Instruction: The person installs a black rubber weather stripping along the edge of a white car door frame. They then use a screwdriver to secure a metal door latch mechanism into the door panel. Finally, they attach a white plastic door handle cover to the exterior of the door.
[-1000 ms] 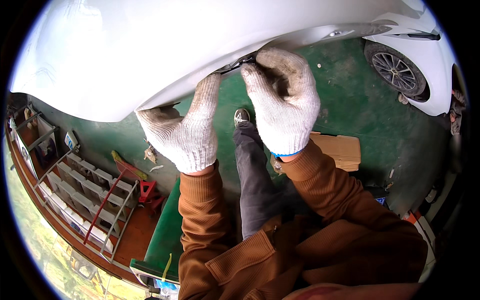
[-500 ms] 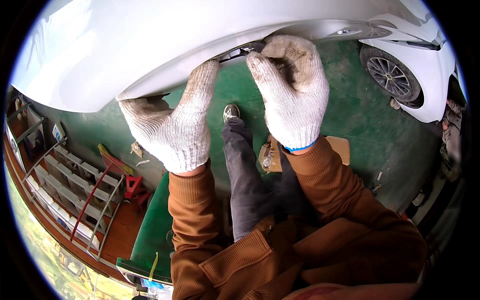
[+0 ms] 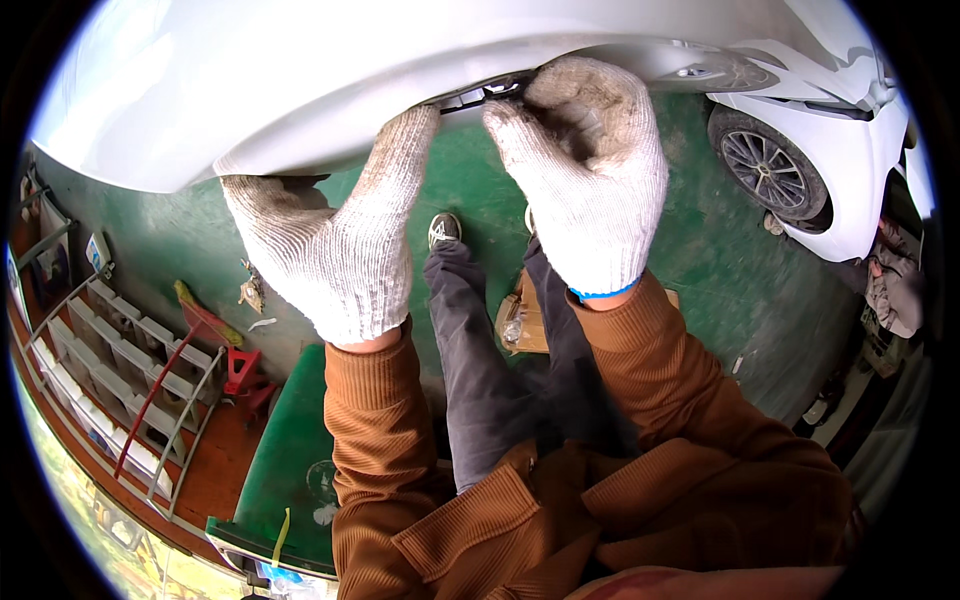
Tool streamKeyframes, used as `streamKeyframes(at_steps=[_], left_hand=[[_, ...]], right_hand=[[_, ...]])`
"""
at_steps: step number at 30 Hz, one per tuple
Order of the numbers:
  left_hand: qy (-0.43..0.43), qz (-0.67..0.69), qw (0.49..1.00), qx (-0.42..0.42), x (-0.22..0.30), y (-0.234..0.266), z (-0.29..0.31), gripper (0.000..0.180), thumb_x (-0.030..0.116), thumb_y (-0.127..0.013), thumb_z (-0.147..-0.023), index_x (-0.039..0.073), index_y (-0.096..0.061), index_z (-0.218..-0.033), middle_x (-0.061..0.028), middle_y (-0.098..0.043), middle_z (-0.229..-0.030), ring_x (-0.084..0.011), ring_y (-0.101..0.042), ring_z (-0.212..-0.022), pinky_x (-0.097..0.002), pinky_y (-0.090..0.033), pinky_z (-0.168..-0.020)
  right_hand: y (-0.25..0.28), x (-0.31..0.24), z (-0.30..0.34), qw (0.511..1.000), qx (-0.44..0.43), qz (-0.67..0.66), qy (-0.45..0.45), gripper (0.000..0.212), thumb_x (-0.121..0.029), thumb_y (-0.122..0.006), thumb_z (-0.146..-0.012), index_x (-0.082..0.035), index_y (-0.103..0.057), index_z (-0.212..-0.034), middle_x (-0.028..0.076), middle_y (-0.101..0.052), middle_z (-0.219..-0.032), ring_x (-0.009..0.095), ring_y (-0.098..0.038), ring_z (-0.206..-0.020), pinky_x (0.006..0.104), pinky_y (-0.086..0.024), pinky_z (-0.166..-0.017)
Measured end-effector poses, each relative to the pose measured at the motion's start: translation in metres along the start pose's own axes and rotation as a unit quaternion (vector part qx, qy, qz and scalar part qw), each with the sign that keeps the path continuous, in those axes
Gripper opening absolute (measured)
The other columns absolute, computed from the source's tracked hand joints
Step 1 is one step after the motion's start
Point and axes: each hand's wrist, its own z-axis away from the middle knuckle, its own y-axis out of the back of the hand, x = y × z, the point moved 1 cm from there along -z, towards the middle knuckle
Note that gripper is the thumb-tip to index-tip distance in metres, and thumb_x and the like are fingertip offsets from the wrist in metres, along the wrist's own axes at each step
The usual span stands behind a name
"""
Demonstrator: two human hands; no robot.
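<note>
A large glossy white car body panel (image 3: 300,80) spans the top of the view, its lower edge curving across in front of me. My left hand (image 3: 340,235), in a soiled white knit glove, grips that edge: the thumb presses near its middle and the fingers reach behind it further left, their tips hidden. My right hand (image 3: 590,170), gloved alike with a blue cuff band, is curled at the edge to the right. Its thumb and fingers close near a dark slot with black trim (image 3: 490,93); what lies between the fingertips is hidden.
A white car's front wheel (image 3: 765,165) stands at the far right on the green floor (image 3: 690,230). Flattened cardboard (image 3: 525,320) lies by my feet. At left are a grey metal rack (image 3: 150,370), a red stand (image 3: 243,372) and a green-topped bench (image 3: 285,440).
My feet and the floor items have shifted in view, and a second shoe now shows. Both hands keep their places on the panel edge, the right thumb slightly further left.
</note>
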Motion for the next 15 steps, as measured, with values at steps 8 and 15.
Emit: streamKeyframes(at_steps=[8,15], left_hand=[[0.004,0.049,0.998,0.025,-0.0008,-0.0048,0.0031,0.075,0.002,-0.100,-0.070,-0.002,-0.058,-0.133,-0.0146,-0.068,-0.123,-0.0219,-0.069,-0.110,-0.0363,-0.059,-0.098],[0.007,0.032,0.999,0.040,-0.0017,-0.0071,0.0059,0.078,0.002,-0.101,-0.069,-0.002,-0.057,-0.134,-0.0142,-0.067,-0.124,-0.0220,-0.068,-0.111,-0.0359,-0.057,-0.098]], right_hand=[[-0.0002,-0.0042,-0.0012,0.999,-0.001,-0.032,-0.042,0.030,-0.001,-0.088,-0.086,0.001,-0.067,-0.107,0.009,-0.075,-0.094,0.010,-0.071,-0.076,0.0245,-0.060,-0.068],[0.0078,-0.0047,-0.0067,0.997,-0.028,-0.049,-0.053,0.026,0.001,-0.087,-0.087,0.002,-0.069,-0.106,0.007,-0.076,-0.096,0.009,-0.070,-0.081,0.0245,-0.060,-0.072]])
